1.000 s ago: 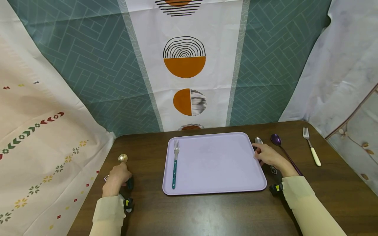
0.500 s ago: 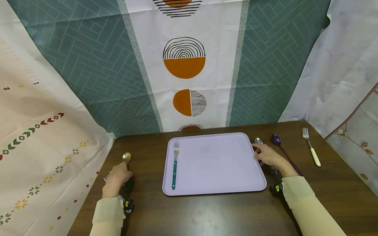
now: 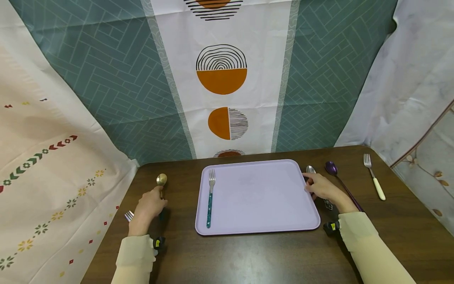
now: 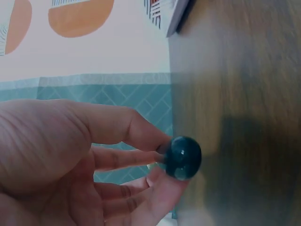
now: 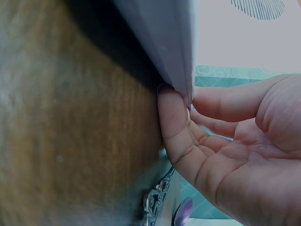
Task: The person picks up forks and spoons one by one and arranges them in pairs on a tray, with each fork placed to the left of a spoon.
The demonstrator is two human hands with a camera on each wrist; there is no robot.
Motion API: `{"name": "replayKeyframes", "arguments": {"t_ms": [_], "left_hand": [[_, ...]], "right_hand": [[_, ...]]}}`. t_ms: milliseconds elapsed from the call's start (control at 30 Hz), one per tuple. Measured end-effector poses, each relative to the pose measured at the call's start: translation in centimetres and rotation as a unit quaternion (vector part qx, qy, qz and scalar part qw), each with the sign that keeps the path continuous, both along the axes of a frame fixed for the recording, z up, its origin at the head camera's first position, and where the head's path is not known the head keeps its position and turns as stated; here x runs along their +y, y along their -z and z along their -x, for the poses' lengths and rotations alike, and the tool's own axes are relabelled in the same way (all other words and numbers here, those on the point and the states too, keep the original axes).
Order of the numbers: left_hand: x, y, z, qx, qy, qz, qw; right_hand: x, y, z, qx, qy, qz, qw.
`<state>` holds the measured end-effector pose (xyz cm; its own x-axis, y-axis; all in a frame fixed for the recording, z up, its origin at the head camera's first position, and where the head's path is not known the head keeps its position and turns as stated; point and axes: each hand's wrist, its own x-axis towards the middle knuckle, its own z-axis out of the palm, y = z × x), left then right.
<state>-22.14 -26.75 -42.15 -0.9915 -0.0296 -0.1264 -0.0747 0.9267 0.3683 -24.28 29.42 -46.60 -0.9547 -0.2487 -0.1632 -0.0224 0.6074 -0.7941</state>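
My left hand (image 3: pixel 150 204) pinches a spoon whose gold bowl (image 3: pixel 161 179) points away from me; its dark green handle end (image 4: pixel 183 158) sticks out past the fingers in the left wrist view. At the right edge of the lilac tray (image 3: pixel 262 197), my right hand (image 3: pixel 320 187) grips the rim between thumb and fingers, as the right wrist view shows. A fork with a teal handle (image 3: pixel 209 209) lies along the tray's left side. A silver spoon (image 3: pixel 310 169) is partly hidden beneath my right hand.
A purple spoon (image 3: pixel 331 168) passes behind my right wrist. Farther right lies a fork with a cream handle (image 3: pixel 378 188). Fork tines (image 3: pixel 129 215) show left of my left hand. Patterned cloths hang behind and beside the table.
My left hand has moved away from me and slightly right with the gold spoon, uncovering more of the fork tines beside it. The right hand and the tray have stayed put.
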Motion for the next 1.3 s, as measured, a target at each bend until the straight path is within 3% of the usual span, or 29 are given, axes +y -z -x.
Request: {"name": "replayKeyframes", "arguments": {"t_ms": [367, 933, 1300], "left_hand": [[2.4, -0.6, 0.4, 0.016, 0.004, -0.018, 0.9997], [3.7, 1.0, 0.9, 0.041, 0.017, -0.034, 0.9984], [4.1, 0.9, 1.0, 0.047, 0.021, -0.038, 0.998]], "right_hand": [[-0.1, -0.3, -0.1, 0.004, 0.001, -0.005, 1.0], [0.0, -0.2, -0.2, 0.004, -0.002, 0.0, 1.0], [-0.2, -0.3, -0.3, 0.006, -0.001, -0.006, 1.0]]}}
